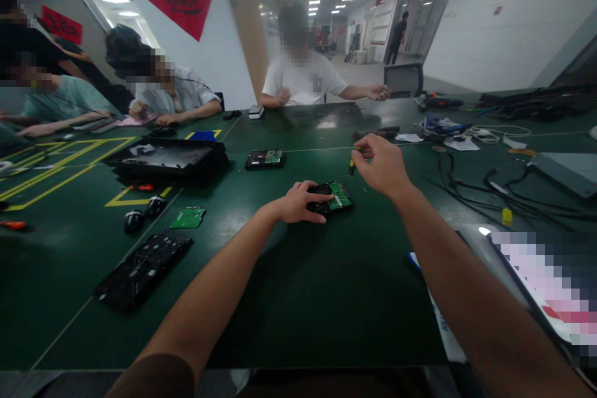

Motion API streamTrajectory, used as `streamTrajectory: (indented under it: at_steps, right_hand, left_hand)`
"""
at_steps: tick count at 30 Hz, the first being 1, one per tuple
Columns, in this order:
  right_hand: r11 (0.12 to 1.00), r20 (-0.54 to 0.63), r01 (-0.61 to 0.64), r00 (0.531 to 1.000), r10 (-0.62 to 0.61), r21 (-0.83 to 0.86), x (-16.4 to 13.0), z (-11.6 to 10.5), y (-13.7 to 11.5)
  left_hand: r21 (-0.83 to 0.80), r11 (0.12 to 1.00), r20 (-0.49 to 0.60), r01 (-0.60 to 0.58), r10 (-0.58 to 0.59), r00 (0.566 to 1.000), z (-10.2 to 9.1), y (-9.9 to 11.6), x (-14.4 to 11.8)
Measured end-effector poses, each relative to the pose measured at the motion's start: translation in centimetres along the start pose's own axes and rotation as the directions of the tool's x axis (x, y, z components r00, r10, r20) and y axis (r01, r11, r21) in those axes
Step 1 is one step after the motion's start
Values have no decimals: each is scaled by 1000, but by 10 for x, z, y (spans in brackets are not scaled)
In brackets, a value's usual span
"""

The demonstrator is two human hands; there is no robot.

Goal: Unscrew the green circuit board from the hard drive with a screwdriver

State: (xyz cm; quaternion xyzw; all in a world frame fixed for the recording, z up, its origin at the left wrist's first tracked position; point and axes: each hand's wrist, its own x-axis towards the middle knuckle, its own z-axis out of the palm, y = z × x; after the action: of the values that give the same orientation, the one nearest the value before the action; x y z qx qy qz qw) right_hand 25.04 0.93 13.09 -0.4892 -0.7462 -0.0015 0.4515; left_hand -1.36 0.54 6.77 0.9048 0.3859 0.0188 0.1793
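A black hard drive with a green circuit board (336, 197) lies on the dark green table (298, 298) in front of me. My left hand (301, 202) rests on its left side and grips it, fingers curled over the casing. My right hand (379, 165) hovers just right of and above the drive, fingers pinched on a small screwdriver (351, 165) with a yellow and black handle, held upright beside the drive's far corner.
A second drive (265, 158) and a black tray (168, 160) lie farther back left. A loose green board (187, 217), a black panel (142, 268) and two round black parts (140, 214) sit at left. Cables (504, 189) spread at right. Three people sit across the table.
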Motion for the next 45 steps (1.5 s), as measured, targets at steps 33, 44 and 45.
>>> streamTrajectory:
  at_steps: [33, 44, 45]
  right_hand:
    - [999, 9, 11, 1000, -11, 45, 0, 2, 1]
    - [997, -24, -39, 999, 41, 74, -1, 2, 2]
    - [998, -22, -17, 1000, 19, 60, -1, 2, 2]
  left_hand:
    - [-9, 1000, 3, 13, -13, 1000, 1, -1, 1]
    - [-14, 1000, 1, -1, 1, 1000, 1, -2, 0]
    - [-14, 1000, 0, 0, 0, 1000, 1, -2, 0]
